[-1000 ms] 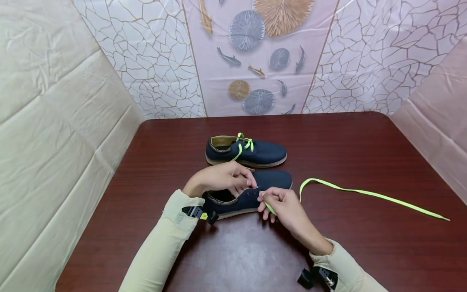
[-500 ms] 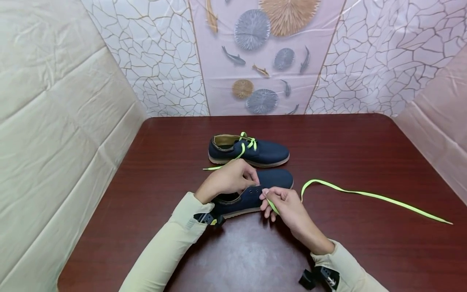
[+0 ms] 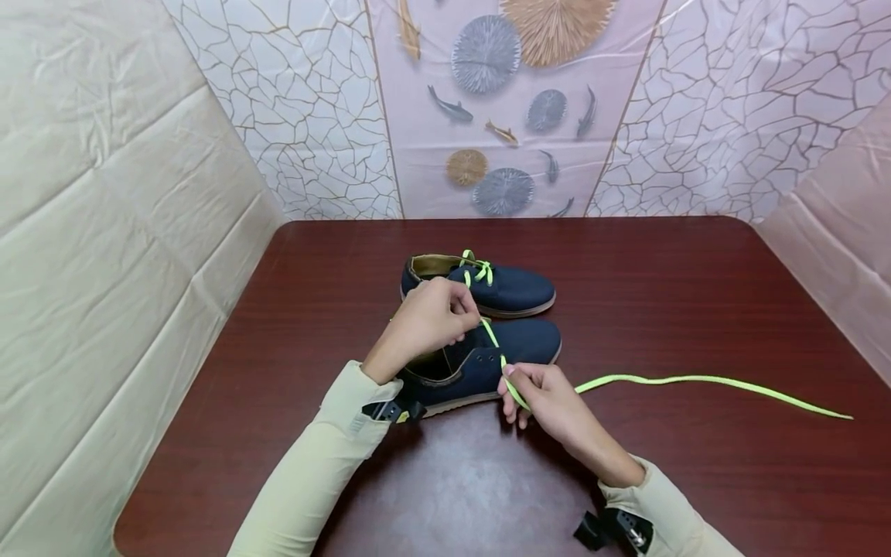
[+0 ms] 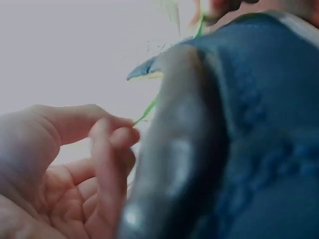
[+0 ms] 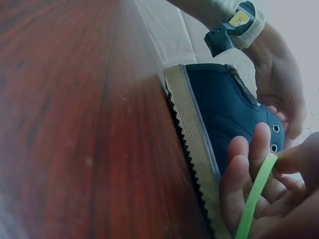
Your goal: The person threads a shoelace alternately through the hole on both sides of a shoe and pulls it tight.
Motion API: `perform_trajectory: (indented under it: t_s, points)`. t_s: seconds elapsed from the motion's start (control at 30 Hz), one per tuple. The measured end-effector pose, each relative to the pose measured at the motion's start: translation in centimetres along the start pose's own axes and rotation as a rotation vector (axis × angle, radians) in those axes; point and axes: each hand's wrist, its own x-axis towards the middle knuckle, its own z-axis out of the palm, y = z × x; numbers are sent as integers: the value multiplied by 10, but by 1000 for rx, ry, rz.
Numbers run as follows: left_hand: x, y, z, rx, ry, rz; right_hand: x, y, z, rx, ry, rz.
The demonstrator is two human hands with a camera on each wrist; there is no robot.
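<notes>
A navy shoe (image 3: 480, 377) stands on the table, toe to the right, with a neon-green shoelace (image 3: 490, 333) passing through the eyelet nearest the toe. Above its opening, my left hand (image 3: 433, 319) pinches the lace's end between thumb and forefinger; the left wrist view shows that lace end (image 4: 149, 107) running taut past the shoe's collar. Beside the near flap, my right hand (image 3: 546, 396) pinches the lace just outside the eyelet. In the right wrist view the lace (image 5: 255, 191) crosses the palm, and two metal eyelets (image 5: 275, 128) show unlaced on the flap.
Behind stands a second navy shoe (image 3: 518, 290), laced in green with a bow. The loose length of shoelace (image 3: 696, 378) trails rightward over the brown table (image 3: 696, 294). Patterned cloth (image 3: 306, 116) hangs behind the table's far edge.
My left hand has come up and away from the flap, drawing the lace's end through the eyelet. The trailing lace on the right has straightened and slid toward my right hand, which stays near the flap.
</notes>
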Motion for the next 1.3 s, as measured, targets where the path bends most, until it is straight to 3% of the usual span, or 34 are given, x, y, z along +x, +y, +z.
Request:
perform_trajectory:
  t_s: [0.17, 0.4, 0.8, 1.03, 1.3]
  points:
    - [2, -5, -4, -3, 158, -10, -2, 1, 0, -62, 12, 3]
    - [1, -12, -16, -161, 333, -24, -1, 1, -2, -12, -23, 23]
    - [7, -41, -44, -344, 683, -6, 3, 1, 0, 47, -11, 60]
    - [8, -61, -63, -446, 821, -32, 2, 0, -2, 30, -7, 57]
    - [6, -81, -88, -623, 959, -97, 3, 1, -2, 47, -5, 56]
